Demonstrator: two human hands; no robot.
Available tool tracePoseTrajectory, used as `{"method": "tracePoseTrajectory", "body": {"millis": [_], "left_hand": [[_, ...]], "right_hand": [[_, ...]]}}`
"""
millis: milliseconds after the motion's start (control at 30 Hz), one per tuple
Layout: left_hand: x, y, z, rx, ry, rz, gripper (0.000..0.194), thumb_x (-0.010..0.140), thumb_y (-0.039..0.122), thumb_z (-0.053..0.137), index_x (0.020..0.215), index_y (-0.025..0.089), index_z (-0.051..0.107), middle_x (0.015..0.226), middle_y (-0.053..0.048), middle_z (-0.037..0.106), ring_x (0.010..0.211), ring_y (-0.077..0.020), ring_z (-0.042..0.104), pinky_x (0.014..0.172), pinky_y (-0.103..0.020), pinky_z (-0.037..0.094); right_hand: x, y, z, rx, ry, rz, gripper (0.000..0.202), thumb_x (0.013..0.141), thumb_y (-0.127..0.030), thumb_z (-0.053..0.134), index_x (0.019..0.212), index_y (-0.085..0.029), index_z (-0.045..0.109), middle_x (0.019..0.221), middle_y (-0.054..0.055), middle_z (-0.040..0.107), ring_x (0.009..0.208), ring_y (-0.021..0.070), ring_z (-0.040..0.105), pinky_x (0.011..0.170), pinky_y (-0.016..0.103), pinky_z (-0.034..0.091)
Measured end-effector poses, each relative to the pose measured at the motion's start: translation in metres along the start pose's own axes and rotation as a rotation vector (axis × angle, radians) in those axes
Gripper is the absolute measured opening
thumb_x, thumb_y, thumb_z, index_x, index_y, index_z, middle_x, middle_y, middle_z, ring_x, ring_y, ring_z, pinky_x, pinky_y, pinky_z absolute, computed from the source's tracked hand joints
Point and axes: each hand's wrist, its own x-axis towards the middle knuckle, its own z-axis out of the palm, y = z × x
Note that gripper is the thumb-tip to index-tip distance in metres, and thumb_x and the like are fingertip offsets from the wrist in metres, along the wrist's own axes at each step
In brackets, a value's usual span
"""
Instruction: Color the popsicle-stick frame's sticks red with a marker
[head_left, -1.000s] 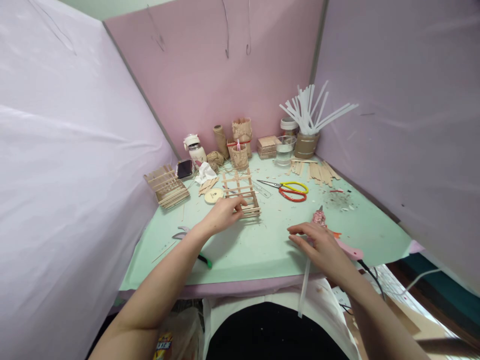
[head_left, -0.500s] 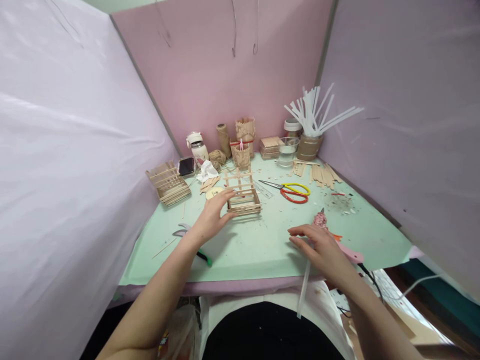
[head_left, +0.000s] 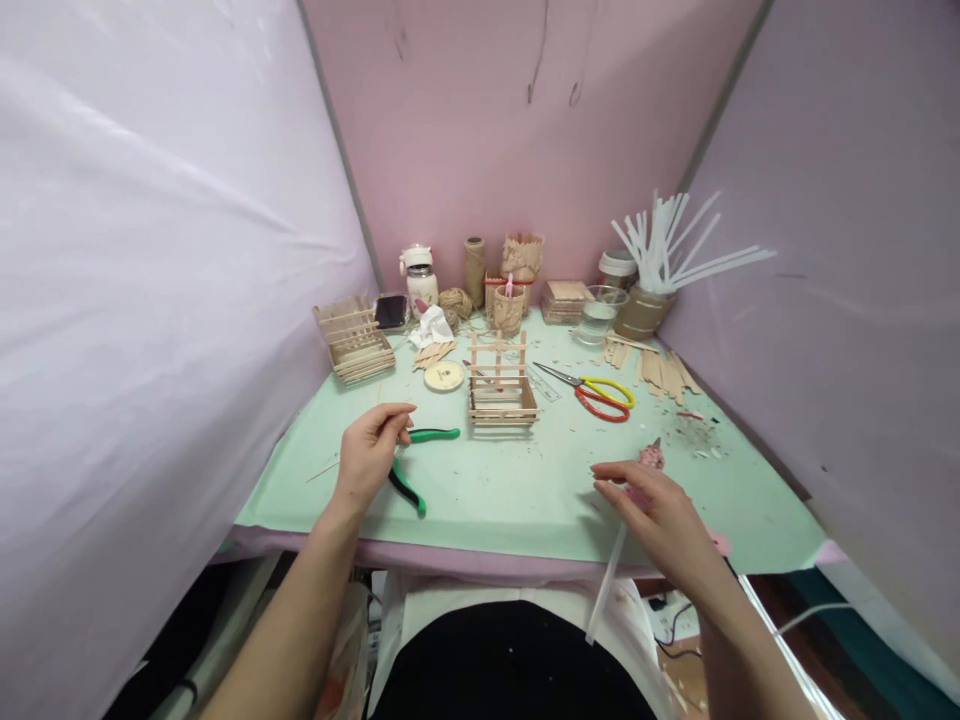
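My left hand (head_left: 369, 450) hovers at the left front over green-handled cutters (head_left: 435, 435), its fingers curled and thumb pressed close. The head of the cutters is hidden behind it, and I cannot make out anything in the fingers. My right hand (head_left: 651, 505) is over a pink glue gun (head_left: 651, 457), thumb and fingers apart. Much of the gun lies hidden under that hand. A whitish glue stick (head_left: 606, 590) juts from below the hand past the table's front edge. Between the hands, farther back, stands a small wooden-stick frame (head_left: 504, 412) with an upright lattice back.
Yellow-and-red-handled scissors (head_left: 600, 395) lie right of the frame. Round lid (head_left: 444, 376) is left of it. A similar stick piece (head_left: 360, 355) stands far left. Along the back are a water cup (head_left: 600, 318), twine (head_left: 455, 303) and a pot of white sticks (head_left: 643, 312).
My left hand has left the small stick frame and moved left and towards me, over the cutters, its fingers closing. My right hand keeps its place over the glue gun. The view has shifted.
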Motion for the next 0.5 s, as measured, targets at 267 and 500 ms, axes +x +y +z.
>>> {"method": "tracePoseTrajectory", "body": {"millis": [267,500], "left_hand": [[0.013,-0.005,0.015,0.093,-0.198,-0.028,0.087,0.071,0.041,0.079,0.15,0.024,0.044,0.149,-0.013,0.052,0.136,-0.031,0.052,0.109,-0.044,0.045],[0.032,0.0,0.053,-0.138,-0.5,-0.211,0.126,0.064,0.039,0.087,0.163,0.025,0.01,0.172,-0.019,0.006,0.154,-0.0399,0.025,0.123,-0.051,0.029]], "right_hand": [[0.023,-0.014,-0.005,-0.033,-0.077,-0.012,0.046,0.088,-0.058,0.056,0.118,-0.025,0.066,0.123,0.012,0.072,0.11,0.03,0.069,0.089,0.045,0.057],[0.07,-0.016,0.031,0.253,-0.272,0.101,0.089,0.085,-0.057,0.063,0.158,-0.024,0.024,0.167,0.018,0.03,0.148,0.0332,0.044,0.119,0.055,0.043]]}}
